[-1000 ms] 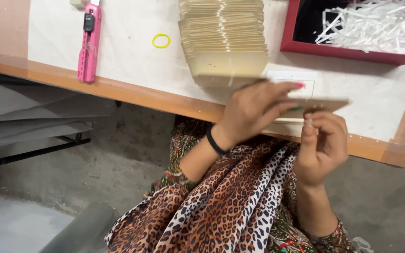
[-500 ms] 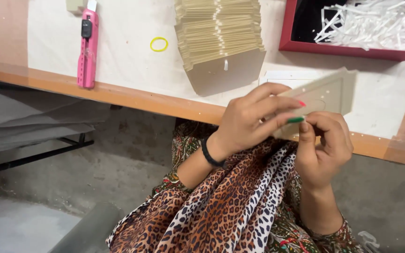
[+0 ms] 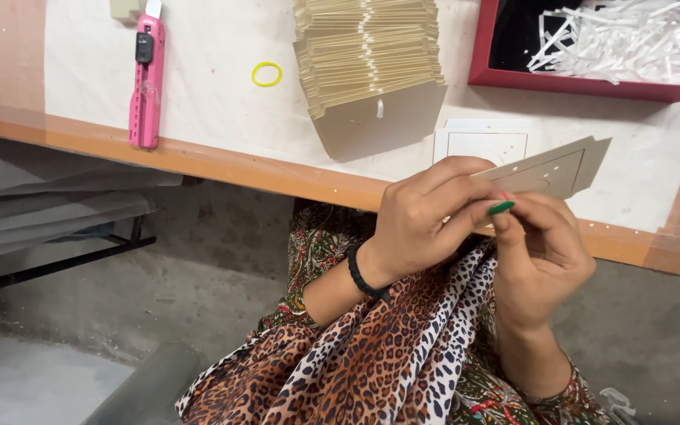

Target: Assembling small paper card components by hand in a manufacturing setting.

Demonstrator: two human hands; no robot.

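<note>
- Thin beige punched cardboard piece [image 3: 552,169]: judged light, fairly stiff, easily creased; best taken by its edges.
- Held above the near table edge [image 3: 198,161], pinched at its near-left end between both hands.
- Left hand [image 3: 426,216]: closed on the cardboard piece, fingers curled over.
- Right hand [image 3: 541,260]: closed beneath, fingertips gripping the same end.
- Stack of like beige cards [image 3: 367,59]: far left of the hands.

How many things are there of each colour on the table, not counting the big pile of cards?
Pink: 1, the utility knife
Yellow: 1, the rubber band
Red: 1, the tray holding white paper strips
White: 1, the square card lying flat
Beige: 1, the small block at the top edge
Total: 5
</note>
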